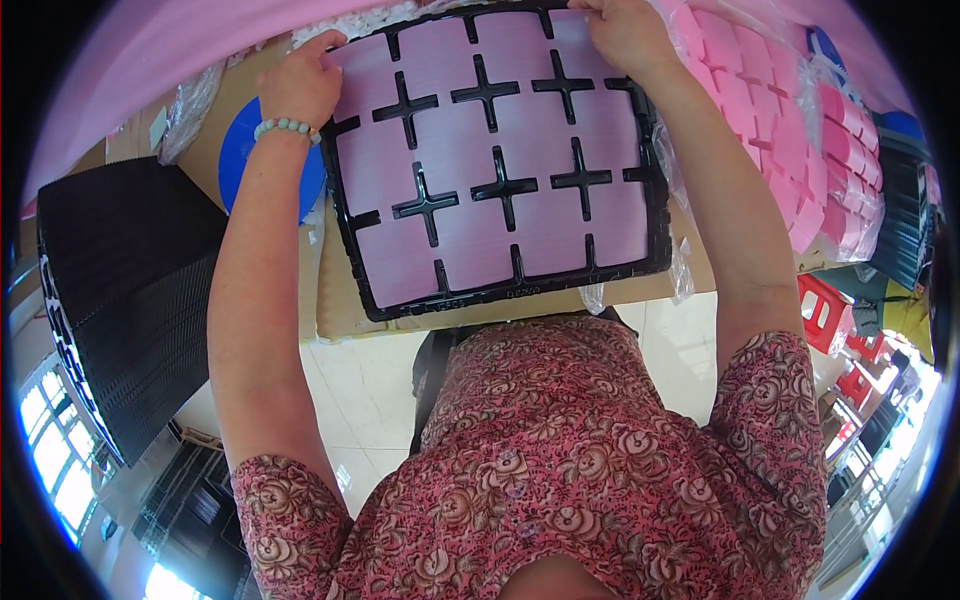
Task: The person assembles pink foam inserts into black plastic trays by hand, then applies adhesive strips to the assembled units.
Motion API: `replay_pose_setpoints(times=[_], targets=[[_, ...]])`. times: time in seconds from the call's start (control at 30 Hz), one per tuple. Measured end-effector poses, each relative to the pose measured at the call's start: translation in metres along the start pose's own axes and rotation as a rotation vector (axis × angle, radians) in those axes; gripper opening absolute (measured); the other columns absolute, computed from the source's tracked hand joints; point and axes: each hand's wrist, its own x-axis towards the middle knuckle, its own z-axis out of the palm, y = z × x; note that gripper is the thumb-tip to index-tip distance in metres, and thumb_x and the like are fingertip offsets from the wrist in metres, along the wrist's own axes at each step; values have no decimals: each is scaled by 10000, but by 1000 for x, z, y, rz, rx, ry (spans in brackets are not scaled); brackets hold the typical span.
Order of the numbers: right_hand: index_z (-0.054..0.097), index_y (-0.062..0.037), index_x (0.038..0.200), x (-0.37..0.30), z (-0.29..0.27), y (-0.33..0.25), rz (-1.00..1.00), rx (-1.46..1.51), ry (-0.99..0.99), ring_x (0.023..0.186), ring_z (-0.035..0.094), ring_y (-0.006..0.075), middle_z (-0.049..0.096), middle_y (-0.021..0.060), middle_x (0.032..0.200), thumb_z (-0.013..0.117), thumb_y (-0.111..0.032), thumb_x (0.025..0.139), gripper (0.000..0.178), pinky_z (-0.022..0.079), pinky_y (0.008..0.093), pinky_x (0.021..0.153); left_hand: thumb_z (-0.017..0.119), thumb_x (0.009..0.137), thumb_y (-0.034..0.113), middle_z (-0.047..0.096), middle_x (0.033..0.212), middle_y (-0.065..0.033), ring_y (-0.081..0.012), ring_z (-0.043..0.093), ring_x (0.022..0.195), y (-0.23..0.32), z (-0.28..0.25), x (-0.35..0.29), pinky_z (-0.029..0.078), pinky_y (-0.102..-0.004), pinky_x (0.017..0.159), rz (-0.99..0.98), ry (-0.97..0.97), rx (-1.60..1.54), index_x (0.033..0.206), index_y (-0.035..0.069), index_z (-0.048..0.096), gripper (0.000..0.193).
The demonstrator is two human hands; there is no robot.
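In front of me on the table lies a black plastic tray [424, 204] with cross-shaped ribs. Flat lilac-pink pieces [540, 155] fill its compartments in rows. My left hand [303, 88], with a beaded bracelet at the wrist, is closed on the tray's far left corner. At the far right part of the tray, my right hand [632, 40] is closed with its fingertips at the far rim. Those fingertips are partly cut off by the picture's upper edge.
Left stands a tall stack of black trays [130, 290]. A blue disc [245, 165] lies beside my left forearm on the cardboard-covered table [345, 285]. To the right are bright pink pieces [750, 90] in clear plastic wrap. Red stools [825, 312] stand beyond the table.
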Motion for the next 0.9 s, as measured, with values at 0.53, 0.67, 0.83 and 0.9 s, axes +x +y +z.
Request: replay_pose_setpoints(times=[0.53,0.67,0.83,0.9], targets=[[648,-40,903,-8,-10,-25,-100,-281,253,945,551,360,619,142,894,556,-24,682,240,466,433,816,603,782,155,661,1066,-30,-267,608,1004,5,7,-24,407,-450,917,73,352,195,1135,248,653,369],[669,-63,864,-15,-26,-18,-142,-323,116,928,552,339,625,126,927,555,-21,672,227,462,404,799,590,798,155,628,1157,-34,-263,575,1063,19,3,-45,392,-454,932,187,395,100,1119,221,649,333],[701,-100,893,-22,-2,21,-647,201,334,1013,529,297,639,66,961,594,-65,668,252,436,429,820,534,928,353,606,1215,-45,-268,569,1103,45,12,-55,346,-460,1009,345,259,-2,1149,151,612,310],[701,-100,901,-22,-22,-6,-426,-56,79,1029,524,291,636,61,978,598,-71,668,256,433,440,828,525,925,385,605,1218,-51,-261,564,1113,38,24,-55,328,-471,1031,311,232,47,1141,155,622,330]])
